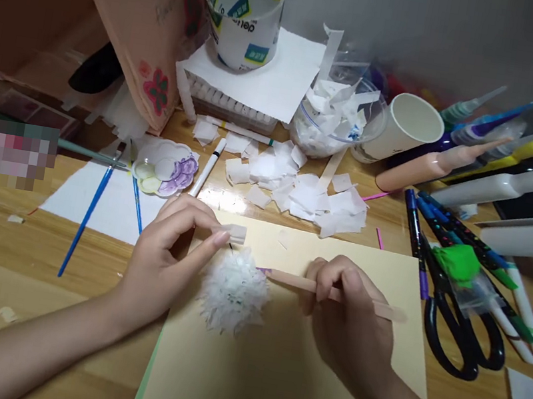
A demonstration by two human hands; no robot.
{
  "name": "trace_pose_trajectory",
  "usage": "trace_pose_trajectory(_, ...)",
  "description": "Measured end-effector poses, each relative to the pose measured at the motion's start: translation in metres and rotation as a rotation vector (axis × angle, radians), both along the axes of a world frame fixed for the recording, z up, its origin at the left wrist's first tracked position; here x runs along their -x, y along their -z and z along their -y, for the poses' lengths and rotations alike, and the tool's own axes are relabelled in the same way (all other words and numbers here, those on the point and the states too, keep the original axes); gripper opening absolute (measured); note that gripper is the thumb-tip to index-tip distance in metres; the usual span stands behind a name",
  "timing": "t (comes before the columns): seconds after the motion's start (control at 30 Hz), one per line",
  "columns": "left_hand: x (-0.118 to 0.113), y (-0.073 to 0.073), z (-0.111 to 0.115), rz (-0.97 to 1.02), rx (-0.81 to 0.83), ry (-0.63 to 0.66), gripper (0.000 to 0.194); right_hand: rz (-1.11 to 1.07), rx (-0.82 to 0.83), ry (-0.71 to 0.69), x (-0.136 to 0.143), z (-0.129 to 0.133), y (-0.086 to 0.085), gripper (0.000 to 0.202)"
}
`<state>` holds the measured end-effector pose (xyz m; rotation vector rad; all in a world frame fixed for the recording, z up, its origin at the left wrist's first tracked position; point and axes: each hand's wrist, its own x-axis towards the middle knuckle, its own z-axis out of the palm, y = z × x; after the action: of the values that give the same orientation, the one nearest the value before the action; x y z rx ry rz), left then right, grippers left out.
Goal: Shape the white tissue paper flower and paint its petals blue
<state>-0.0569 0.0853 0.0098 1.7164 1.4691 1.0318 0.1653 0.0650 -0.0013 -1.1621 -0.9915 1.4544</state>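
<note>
A fluffy white ball of crumpled tissue pieces (234, 291) lies on a pale yellow card sheet (279, 377) in front of me. My left hand (167, 253) pinches a small white paper piece (235, 233) between thumb and fingers, just above the ball. My right hand (346, 306) grips a thin wooden stick (291, 280) like a pen, its tip pointing left and touching the ball's right edge.
Cut white paper squares (305, 192) are heaped behind the card, with a plastic bowl of more pieces (332, 119), a paper cup (404, 127) and a tape roll (245, 17). Black scissors (459, 324), markers and squeeze bottles lie right. A paint palette (165, 166) and blue brushes lie left.
</note>
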Motion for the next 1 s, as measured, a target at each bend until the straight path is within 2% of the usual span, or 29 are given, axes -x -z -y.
trace_pose_trajectory(0.13, 0.000, 0.000, 0.000, 0.002, -0.001, 0.005, 0.007, -0.053, -0.038, 0.047, -0.001, 0.002, 0.000, 0.034)
trace_pose_trajectory(0.3, 0.000, 0.001, 0.002, 0.032, 0.019, -0.009, 0.006, 0.024, -0.010, -0.088, -0.007, 0.003, 0.002, 0.036)
trace_pose_trajectory(0.5, 0.000, 0.001, 0.001, -0.014, -0.011, -0.037, 0.007, -0.067, -0.077, 0.023, -0.005, 0.003, 0.001, 0.037)
trace_pose_trajectory(0.63, 0.000, 0.002, 0.001, -0.108, -0.072, -0.131, 0.009, -0.079, 0.001, -0.182, -0.006, 0.004, 0.002, 0.040)
trace_pose_trajectory(0.83, 0.001, 0.005, -0.003, -0.104, -0.094, -0.163, 0.016, -0.052, -0.005, -0.226, -0.006, -0.005, 0.007, 0.043)
trace_pose_trajectory(0.93, 0.003, 0.008, -0.007, -0.040, -0.082, -0.204, 0.019, -0.028, -0.088, -0.189, -0.002, -0.006, 0.005, 0.048)
trace_pose_trajectory(1.0, 0.004, 0.011, -0.009, 0.003, -0.086, -0.237, 0.021, 0.035, -0.267, -0.151, 0.000, 0.002, -0.008, 0.042)
